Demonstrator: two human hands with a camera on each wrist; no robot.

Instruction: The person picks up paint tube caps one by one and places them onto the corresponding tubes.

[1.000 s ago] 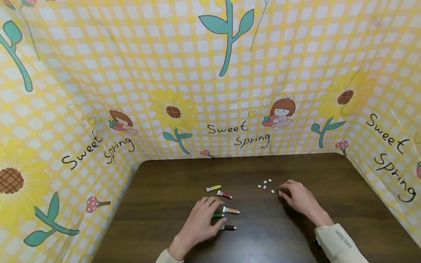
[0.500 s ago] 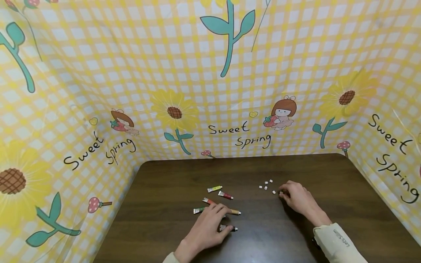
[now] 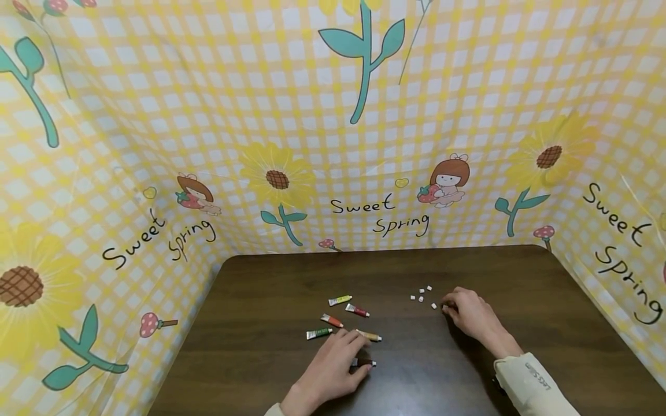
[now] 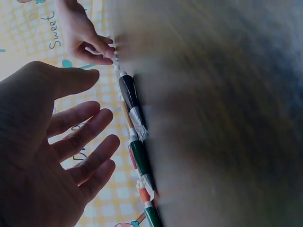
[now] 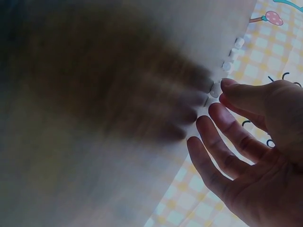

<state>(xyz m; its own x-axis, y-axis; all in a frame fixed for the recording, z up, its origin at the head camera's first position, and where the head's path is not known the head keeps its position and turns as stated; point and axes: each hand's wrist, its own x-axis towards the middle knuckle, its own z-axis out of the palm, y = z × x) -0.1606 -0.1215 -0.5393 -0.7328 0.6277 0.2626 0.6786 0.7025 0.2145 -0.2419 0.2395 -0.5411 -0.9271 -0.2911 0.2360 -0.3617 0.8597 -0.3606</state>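
While the left hand (image 3: pixel 333 368) is held loosely spread above a dark brown table (image 3: pixel 250 294), small tubes could be rolled or knocked askew by a careless sweep, since several are laid close beneath and beside the fingers. Small white pieces (image 3: pixel 434 306) could likewise be scattered by a brush of the right hand (image 3: pixel 476 316), being tiny and easily nudged.

Nothing is seen to be grasped by either hand: the left fingers are parted, and the right ones are relaxed, with nothing visible pinched between thumb and forefinger.

In the head view, a black tube (image 4: pixel 127 90) is partly covered by the left hand, near its thumb, and an ochre tube (image 3: pixel 372 336) is placed by the fingertips; whether it is touched cannot be told. Just beyond the hand, a green tube (image 3: pixel 318 334) is set, with orange (image 3: pixel 332 320), red (image 3: pixel 357 311) and yellow tubes (image 3: pixel 340 300) farther off. Five white pieces are grouped just left of the right fingertips.
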